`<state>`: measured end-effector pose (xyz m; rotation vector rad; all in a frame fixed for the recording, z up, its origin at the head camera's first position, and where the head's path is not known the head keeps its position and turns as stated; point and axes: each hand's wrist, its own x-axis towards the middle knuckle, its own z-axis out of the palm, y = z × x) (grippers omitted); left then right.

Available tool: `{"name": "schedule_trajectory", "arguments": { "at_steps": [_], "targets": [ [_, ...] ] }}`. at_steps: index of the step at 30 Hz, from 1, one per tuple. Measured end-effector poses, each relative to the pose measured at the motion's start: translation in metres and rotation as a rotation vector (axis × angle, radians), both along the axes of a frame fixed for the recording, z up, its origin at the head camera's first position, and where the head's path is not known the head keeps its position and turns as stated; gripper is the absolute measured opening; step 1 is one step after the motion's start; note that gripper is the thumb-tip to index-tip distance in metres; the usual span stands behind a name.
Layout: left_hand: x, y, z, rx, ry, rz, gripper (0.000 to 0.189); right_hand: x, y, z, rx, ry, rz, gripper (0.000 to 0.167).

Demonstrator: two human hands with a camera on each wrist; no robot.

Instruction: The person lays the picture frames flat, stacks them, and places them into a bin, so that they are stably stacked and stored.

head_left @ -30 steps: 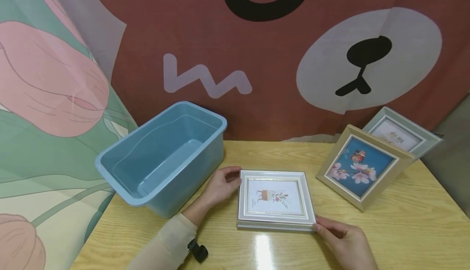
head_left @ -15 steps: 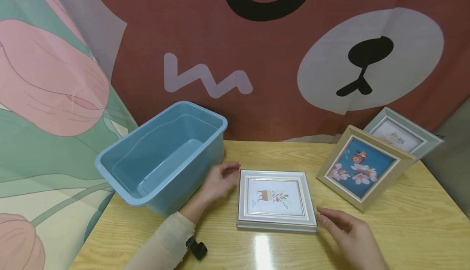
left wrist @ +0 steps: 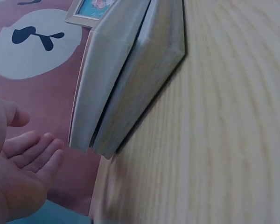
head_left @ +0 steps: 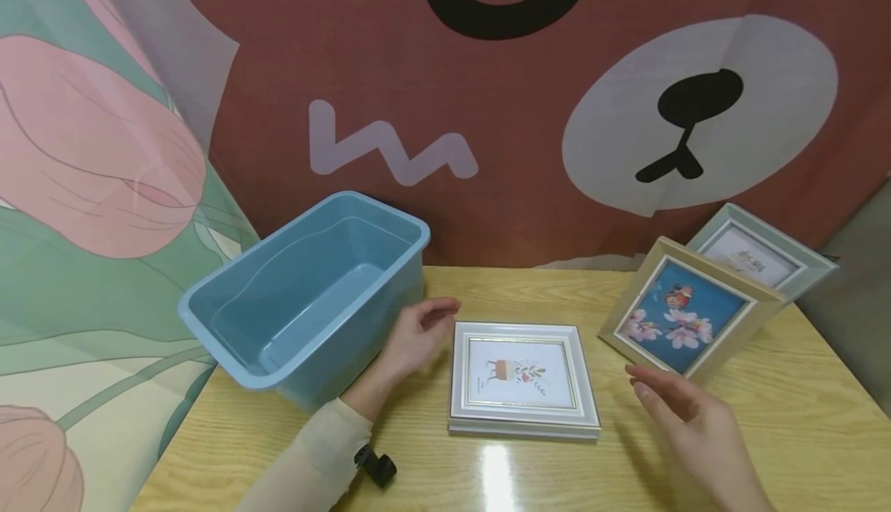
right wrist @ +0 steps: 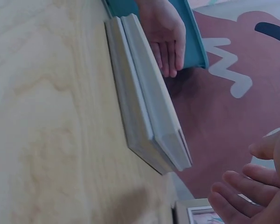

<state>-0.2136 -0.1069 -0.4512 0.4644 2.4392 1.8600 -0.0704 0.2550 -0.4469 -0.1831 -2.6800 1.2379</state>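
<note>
A white picture frame (head_left: pixel 522 415) with a potted-flower print lies face up at the middle of the table. Both wrist views show it stacked on a second frame (right wrist: pixel 130 98) of similar size, whose face is hidden. My left hand (head_left: pixel 412 340) hovers by the stack's left side, fingers relaxed and holding nothing. To the right, my right hand (head_left: pixel 699 419) is apart from the stack, its fingers loosely bent around nothing. It is close in front of a gold frame (head_left: pixel 629 307) with a bird-and-blossom picture, and overlaps its lower edge in the head view.
A deep blue plastic bin (head_left: pixel 351 326) stands at the left, beside my left forearm. Behind the gold frame leans a grey-green frame (head_left: pixel 810 264). A printed cloth (head_left: pixel 515 210) hangs along the back of the wooden table (head_left: pixel 800 419).
Both hands have let go of the stacked frames. My right hand has drawn away to the right, toward the gold frame; my left has lifted slightly off the left side. The stack has stayed put.
</note>
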Motion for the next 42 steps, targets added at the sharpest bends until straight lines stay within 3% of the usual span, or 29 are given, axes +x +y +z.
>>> {"name": "schedule_trajectory", "arguments": {
  "at_steps": [10,23,42],
  "targets": [
    [0.001,0.008,0.01,-0.021,-0.012,-0.034,0.034,-0.002,0.011,0.012,-0.007,0.046,-0.046,0.033],
    [0.002,0.019,0.021,-0.045,0.046,-0.076,0.035,-0.003,0.028,0.024,-0.062,0.161,-0.096,0.033],
    [0.003,0.04,0.033,-0.066,0.057,-0.149,0.036,-0.006,0.056,0.04,-0.142,0.118,-0.218,0.039]
  ]
}}
